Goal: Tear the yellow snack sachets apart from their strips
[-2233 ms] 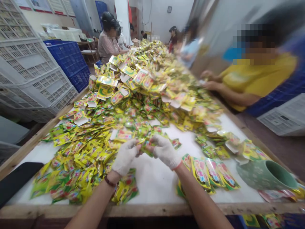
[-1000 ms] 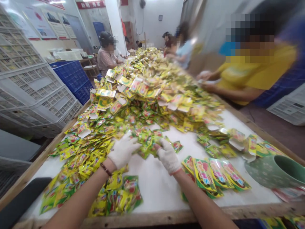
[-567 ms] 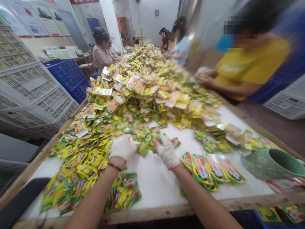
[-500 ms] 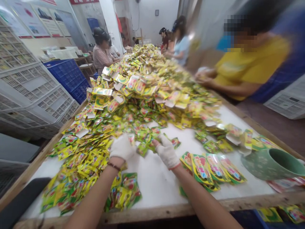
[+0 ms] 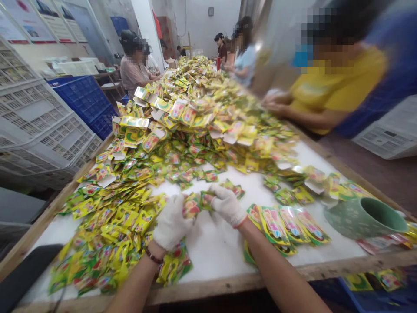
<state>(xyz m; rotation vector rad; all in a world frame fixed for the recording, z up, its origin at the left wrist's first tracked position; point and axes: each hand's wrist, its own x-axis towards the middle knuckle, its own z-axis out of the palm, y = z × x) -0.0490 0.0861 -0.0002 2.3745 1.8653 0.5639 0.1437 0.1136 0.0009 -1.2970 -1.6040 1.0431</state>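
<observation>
On the near side of the heap [image 5: 202, 113], our hands are close together without touching. Our left hand [image 5: 172, 221] is curled round a packet [image 5: 191, 206], its printed face showing between thumb and fingers. Our right hand [image 5: 228, 204] pinches a second packet [image 5: 206, 199] by thumb and fingertips; blur hides how firmly. Loose packets [image 5: 110, 243] spread down the near left of the heap, and larger packs [image 5: 293, 224] lie overlapping at its near right, just beside our right forearm, with a pot [image 5: 342, 217] beyond them.

We judge this to be a gathering step. To do it well, we should pinch each packet near its edge, since the shiny film may slip against the gloves, turn the faces one way, and work over the bare table [image 5: 211, 261], so that nothing mixes back into the heap.
</observation>
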